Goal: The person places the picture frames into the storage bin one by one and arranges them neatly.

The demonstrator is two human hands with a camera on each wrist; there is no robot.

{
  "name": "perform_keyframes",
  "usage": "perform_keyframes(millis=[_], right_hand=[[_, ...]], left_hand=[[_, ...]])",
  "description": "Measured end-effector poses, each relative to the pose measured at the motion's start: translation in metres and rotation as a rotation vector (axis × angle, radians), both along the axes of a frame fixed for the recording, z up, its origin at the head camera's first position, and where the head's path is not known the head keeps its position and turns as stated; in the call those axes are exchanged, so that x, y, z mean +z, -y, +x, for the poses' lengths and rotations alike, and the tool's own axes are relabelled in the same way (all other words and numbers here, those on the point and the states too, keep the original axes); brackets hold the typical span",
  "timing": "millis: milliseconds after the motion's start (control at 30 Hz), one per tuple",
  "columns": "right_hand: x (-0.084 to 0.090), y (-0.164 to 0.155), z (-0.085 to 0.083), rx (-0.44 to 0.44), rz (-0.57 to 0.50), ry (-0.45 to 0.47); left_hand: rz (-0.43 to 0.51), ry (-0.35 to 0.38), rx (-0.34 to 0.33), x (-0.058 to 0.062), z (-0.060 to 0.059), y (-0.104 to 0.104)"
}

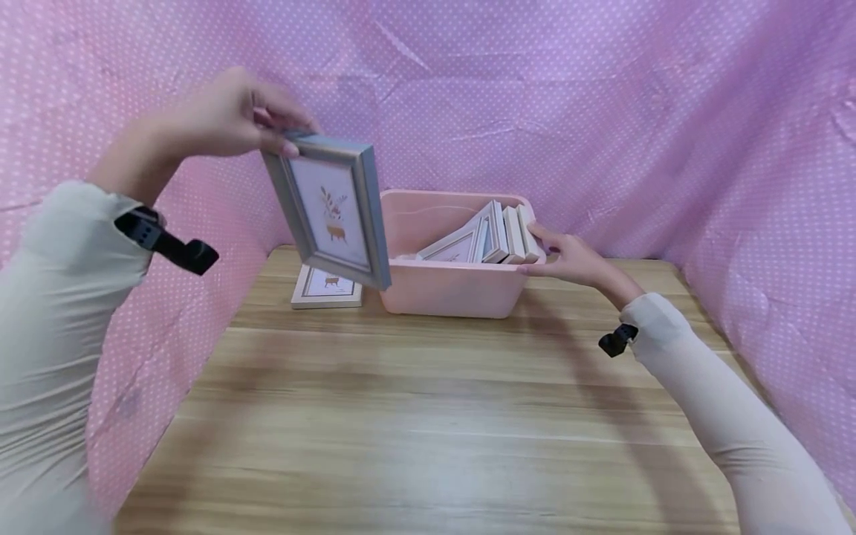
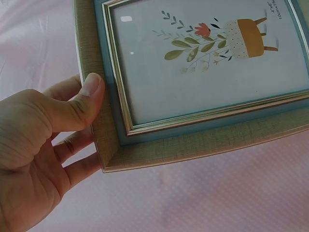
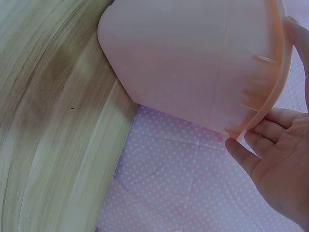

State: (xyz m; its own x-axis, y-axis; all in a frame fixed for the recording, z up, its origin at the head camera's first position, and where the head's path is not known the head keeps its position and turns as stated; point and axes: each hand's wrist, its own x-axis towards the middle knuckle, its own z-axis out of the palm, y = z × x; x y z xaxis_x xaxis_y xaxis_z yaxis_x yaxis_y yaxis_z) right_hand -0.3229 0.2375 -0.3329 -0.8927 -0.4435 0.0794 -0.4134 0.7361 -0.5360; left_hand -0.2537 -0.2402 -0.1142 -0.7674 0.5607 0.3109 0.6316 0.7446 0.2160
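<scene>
- Two hands are busy, and they are well apart from each other.
- The left hand holds a grey picture frame in the air, thumb on the front edge and fingers behind its top corner.
- This frame hangs upright and a little tilted, long side nearly vertical, just left of the pink box and above its near left corner.
- The right hand grips the right rim of the box, thumb on top and fingers against the outside wall.
- Several frames already lean inside the box, toward its right end.
- One more frame lies flat on the wooden table, left of the box.
- The left hand is the nearer one to the free space at the left end of the box.
</scene>
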Motion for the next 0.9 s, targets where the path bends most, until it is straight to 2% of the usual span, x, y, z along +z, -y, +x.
perform_keyframes(millis=[100,200,433,567,633,800,900], right_hand=[[0.000,-0.001,0.000,-0.007,0.008,-0.006],[0.000,-0.001,0.000,-0.014,-0.002,0.000],[-0.002,-0.002,-0.002,-0.016,-0.009,-0.009],[-0.003,-0.003,-0.003,-0.021,-0.021,-0.006],[-0.004,-0.003,-0.003,-0.020,-0.027,-0.004],[-0.005,-0.002,-0.001,-0.025,-0.042,-0.017],[-0.005,-0.001,0.001,-0.028,-0.043,-0.020]], left_hand=[[-0.001,-0.051,0.001,0.015,-0.011,-0.011],[-0.025,-0.041,0.042,0.025,-0.022,-0.024],[-0.092,0.003,0.123,0.037,-0.046,-0.055],[-0.088,0.020,0.138,0.036,-0.056,-0.071],[-0.079,0.022,0.124,0.033,-0.060,-0.076],[-0.078,0.008,0.056,0.020,-0.071,-0.082],[-0.065,0.012,0.044,0.010,-0.075,-0.083]])
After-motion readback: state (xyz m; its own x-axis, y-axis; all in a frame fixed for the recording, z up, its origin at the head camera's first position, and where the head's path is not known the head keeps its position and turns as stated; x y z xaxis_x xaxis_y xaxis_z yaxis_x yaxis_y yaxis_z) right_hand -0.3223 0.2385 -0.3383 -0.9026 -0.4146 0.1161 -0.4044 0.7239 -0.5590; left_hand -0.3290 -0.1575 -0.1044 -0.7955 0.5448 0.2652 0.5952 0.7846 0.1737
